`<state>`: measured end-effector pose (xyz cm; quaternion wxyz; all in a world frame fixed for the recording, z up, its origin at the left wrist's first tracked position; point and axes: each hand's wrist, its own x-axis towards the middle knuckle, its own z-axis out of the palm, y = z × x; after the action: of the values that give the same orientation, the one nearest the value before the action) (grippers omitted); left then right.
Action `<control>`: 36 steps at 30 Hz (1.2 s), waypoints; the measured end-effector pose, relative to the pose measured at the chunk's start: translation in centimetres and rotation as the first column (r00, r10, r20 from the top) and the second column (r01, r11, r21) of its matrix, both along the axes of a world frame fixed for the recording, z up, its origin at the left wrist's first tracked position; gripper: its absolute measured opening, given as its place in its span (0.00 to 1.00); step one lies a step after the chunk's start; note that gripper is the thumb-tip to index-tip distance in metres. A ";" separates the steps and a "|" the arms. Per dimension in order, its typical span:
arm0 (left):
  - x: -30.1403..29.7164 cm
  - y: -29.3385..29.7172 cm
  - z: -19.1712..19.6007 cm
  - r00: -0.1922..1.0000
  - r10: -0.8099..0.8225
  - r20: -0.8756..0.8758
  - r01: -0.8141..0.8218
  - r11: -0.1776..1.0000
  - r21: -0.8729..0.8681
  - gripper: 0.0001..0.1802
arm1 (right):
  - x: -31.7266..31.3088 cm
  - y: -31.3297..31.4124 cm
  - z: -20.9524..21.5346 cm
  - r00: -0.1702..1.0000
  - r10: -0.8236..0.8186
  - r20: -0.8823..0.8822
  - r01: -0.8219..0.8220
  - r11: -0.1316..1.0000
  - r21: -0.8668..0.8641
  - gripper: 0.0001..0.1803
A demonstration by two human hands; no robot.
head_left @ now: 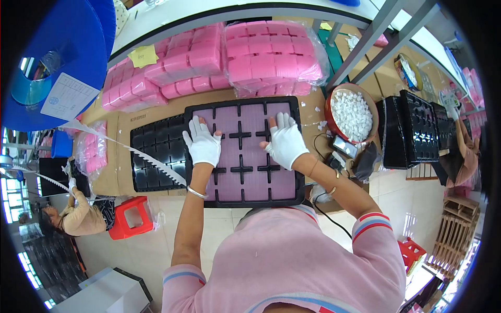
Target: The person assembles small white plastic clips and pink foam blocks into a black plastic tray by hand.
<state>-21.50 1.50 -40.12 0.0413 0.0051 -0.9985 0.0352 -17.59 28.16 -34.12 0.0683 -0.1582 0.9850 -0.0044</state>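
A black moulded tray (300, 151) lies in front of me on a cardboard-covered bench, its compartments filled with flat pale-pink sheets (250, 117). My left hand (202, 143), in a white glove, rests flat on the left part of the pink sheets with fingers spread. My right hand (286, 141), also gloved in white, presses flat on the right part of the tray. Neither hand grips anything.
An empty black tray (156, 151) lies to the left. Bagged stacks of pink pieces (219, 57) sit behind. A red bowl of white bits (350, 112) and upright black trays (412, 130) stand right. A white toothed strip (130, 151) crosses left. Other people work at both sides.
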 end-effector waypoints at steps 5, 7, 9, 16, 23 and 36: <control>-1.4 1.1 1.3 0.999 0.019 0.027 -0.019 1.000 -0.010 0.42 | -2.2 0.5 -1.4 0.986 0.008 -0.167 -0.003 1.000 0.030 0.47; -0.9 0.8 1.7 0.998 0.046 0.035 -0.046 0.999 -0.012 0.40 | -2.4 1.2 -0.3 0.986 0.018 -0.163 -0.016 1.000 0.016 0.44; 1.0 -0.3 2.4 0.998 0.052 0.027 -0.051 0.998 -0.040 0.38 | -1.5 2.0 0.4 0.989 0.061 -0.138 -0.058 0.998 0.032 0.40; 18.4 -1.5 3.0 0.989 -0.062 0.137 0.029 0.972 0.235 0.42 | 12.3 3.2 4.8 0.943 0.331 0.008 -0.307 0.881 -0.359 0.37; 23.0 -2.2 4.6 0.975 -0.044 0.219 0.009 0.988 0.157 0.41 | 16.3 2.4 2.8 0.939 0.319 0.128 -0.295 0.939 -0.176 0.37; 22.2 -0.7 4.6 0.990 -0.125 0.061 0.111 0.974 0.195 0.40 | 17.0 3.6 0.7 0.909 0.414 -0.047 -0.405 0.853 -0.329 0.26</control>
<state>0.67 0.76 -35.49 0.0061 -0.0517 -0.9966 -0.0633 -0.58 31.72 -33.43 0.0527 -0.3732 0.9128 -0.1572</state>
